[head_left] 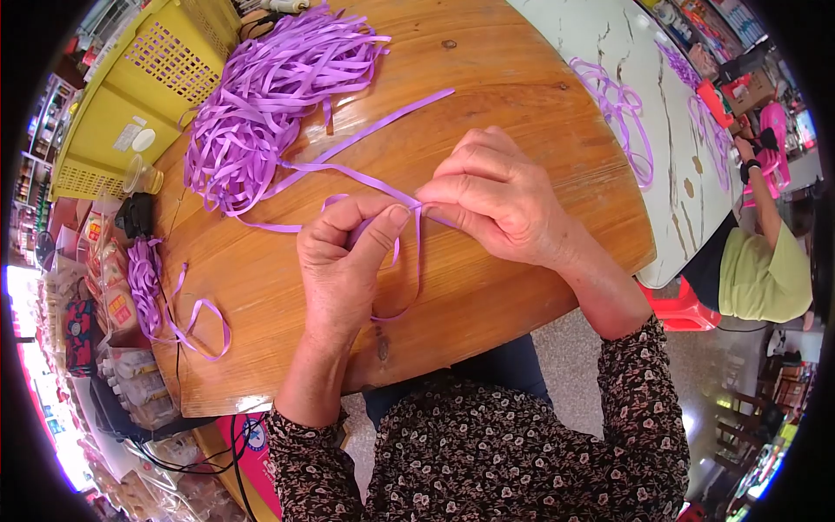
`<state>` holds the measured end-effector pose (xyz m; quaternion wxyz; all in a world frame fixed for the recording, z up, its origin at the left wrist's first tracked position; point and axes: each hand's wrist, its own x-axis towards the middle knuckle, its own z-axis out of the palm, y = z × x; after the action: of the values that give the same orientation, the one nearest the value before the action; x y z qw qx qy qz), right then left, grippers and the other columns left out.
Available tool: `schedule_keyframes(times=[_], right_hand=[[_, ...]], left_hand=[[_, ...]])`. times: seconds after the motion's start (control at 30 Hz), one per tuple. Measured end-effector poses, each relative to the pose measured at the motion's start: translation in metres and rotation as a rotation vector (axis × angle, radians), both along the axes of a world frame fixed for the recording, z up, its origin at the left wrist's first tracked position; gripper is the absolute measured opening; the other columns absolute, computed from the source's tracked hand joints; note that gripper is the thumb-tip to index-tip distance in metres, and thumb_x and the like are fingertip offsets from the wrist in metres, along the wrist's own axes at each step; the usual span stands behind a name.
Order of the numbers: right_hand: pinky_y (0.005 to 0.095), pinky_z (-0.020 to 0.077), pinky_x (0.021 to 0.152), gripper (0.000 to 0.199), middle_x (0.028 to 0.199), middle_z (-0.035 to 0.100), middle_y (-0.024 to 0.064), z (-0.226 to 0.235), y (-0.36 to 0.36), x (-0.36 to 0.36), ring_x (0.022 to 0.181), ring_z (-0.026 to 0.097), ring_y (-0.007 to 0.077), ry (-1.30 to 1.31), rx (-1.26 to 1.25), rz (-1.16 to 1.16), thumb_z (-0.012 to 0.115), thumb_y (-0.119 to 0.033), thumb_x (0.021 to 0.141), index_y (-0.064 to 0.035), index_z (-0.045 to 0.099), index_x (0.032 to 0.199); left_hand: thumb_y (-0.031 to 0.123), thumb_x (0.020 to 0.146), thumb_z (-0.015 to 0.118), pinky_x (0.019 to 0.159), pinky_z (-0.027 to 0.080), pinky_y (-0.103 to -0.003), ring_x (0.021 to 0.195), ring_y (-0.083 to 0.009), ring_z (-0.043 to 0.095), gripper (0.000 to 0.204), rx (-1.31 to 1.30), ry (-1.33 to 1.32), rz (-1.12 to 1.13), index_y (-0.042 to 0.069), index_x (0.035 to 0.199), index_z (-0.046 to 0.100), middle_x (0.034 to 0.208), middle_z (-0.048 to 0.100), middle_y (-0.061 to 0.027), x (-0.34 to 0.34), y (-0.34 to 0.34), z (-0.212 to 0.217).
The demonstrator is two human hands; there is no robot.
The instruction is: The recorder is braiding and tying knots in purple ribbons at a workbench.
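Note:
Over the wooden table (513, 70), my left hand (352, 248) and my right hand (500, 200) meet with their fingertips close together. Each pinches a narrow purple ribbon (365, 178) between thumb and forefinger. Where the ribbon crosses between my fingers, part of it is hidden by them. One length leads back toward a big tangled heap of purple ribbon (261, 104) at the far left of the table. A loose loop hangs down from my fingers to the tabletop. Another straight strand lies beyond my hands.
A yellow perforated crate (130, 96) stands at the far left, with a clear plastic cup (143, 176) beside it. A smaller purple bundle (146, 278) lies at the left edge. To the right, a white marbled table (670, 174) carries more ribbon. Another person (765, 270) sits beyond it.

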<state>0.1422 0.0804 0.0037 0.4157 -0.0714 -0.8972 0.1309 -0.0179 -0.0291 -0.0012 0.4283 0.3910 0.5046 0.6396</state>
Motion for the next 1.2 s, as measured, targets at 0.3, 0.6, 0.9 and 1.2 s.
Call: schedule_keyframes(times=[0.3,0.6,0.9,1.2], right_hand=[[0.0339,0.0406,0.071,0.02,0.084,0.06,0.0033,-0.002,0.005,0.0,0.079,0.055,0.0219,-0.134,-0.052,-0.066,0.072,-0.012,0.07,-0.0063,0.066,0.089],[0.0385,0.0381,0.087,0.018,0.11,0.058,0.0061,-0.02,-0.003,-0.006,0.102,0.05,0.0252,-0.357,0.026,0.011,0.065,-0.012,0.073,-0.009,0.067,0.091],[0.0349,0.0422,0.085,0.01,0.103,0.062,0.0053,-0.003,0.015,0.004,0.097,0.056,0.0214,-0.278,-0.086,-0.031,0.062,-0.004,0.078,-0.0045,0.062,0.088],[0.0244,0.0475,0.072,0.016,0.09,0.064,0.0047,0.01,0.027,0.017,0.082,0.06,0.0141,0.106,-0.534,-0.161,0.056,0.006,0.083,-0.002,0.064,0.094]], left_hand=[[0.001,0.084,0.064,0.053,0.034,-0.017,0.061,-0.0008,0.044,0.003,0.016,0.012,0.066,0.001,0.085,0.067,0.068,0.054,0.0061,-0.005,0.003,0.001],[0.006,0.086,0.062,0.042,0.016,-0.019,0.046,0.0,0.026,0.008,0.28,-0.126,0.381,-0.001,0.087,0.067,0.058,0.047,0.0076,-0.048,0.006,0.009],[0.008,0.088,0.06,0.042,0.013,-0.02,0.045,-0.0008,0.021,0.012,0.453,-0.148,0.495,-0.003,0.089,0.066,0.057,0.045,0.0058,-0.076,-0.001,0.022],[0.006,0.075,0.068,0.1,0.034,-0.044,0.123,-0.0397,0.039,0.054,0.273,1.401,0.847,0.004,0.127,0.052,0.137,0.037,-0.0228,-0.055,0.001,0.024]])
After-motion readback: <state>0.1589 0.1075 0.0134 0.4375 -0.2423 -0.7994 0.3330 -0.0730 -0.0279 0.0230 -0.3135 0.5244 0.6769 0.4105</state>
